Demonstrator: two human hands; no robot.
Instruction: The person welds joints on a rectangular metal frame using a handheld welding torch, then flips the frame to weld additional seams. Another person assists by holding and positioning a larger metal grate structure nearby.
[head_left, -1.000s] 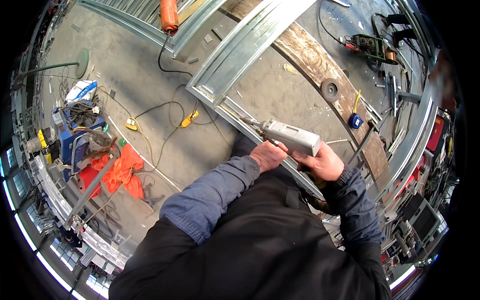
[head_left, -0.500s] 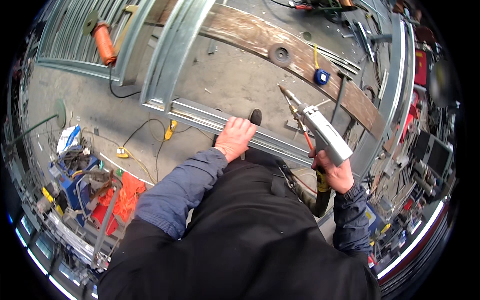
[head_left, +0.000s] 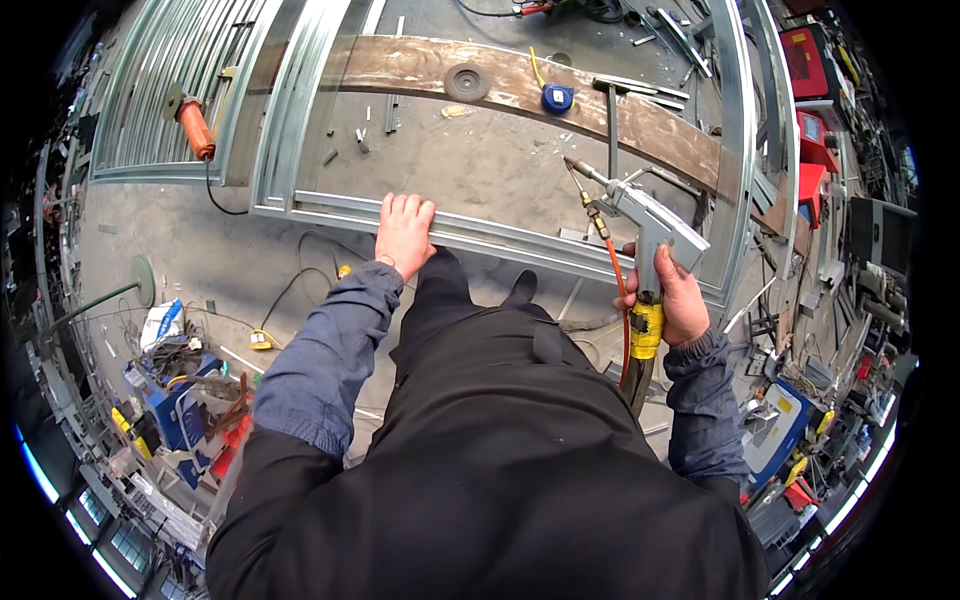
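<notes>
My right hand (head_left: 676, 296) is closed around the handle of a grey pistol-shaped welding gun (head_left: 655, 222). Its tapered nozzle points up and left, above the opening of a metal frame (head_left: 500, 237). An orange hose (head_left: 619, 275) runs along the gun, and yellow tape (head_left: 646, 325) wraps its cable below my hand. Over the frame's near rail, my left hand (head_left: 405, 228) hooks its fingers; the thumb is mostly hidden. Beyond the gun, a hammer (head_left: 612, 125) rests with its head on a worn wooden plank (head_left: 400, 62).
On the plank lie a grinding disc (head_left: 467, 83) and a blue tape measure (head_left: 558, 97). An orange angle grinder (head_left: 195, 128) sits on the slatted frame at far left. Cables and a yellow connector (head_left: 262, 340) lie on the floor at left. Red machines (head_left: 805, 62) stand at far right.
The view has turned, so frame and plank appear farther left and more level. The welding gun has tilted, showing more of its handle. Both hands keep their holds.
</notes>
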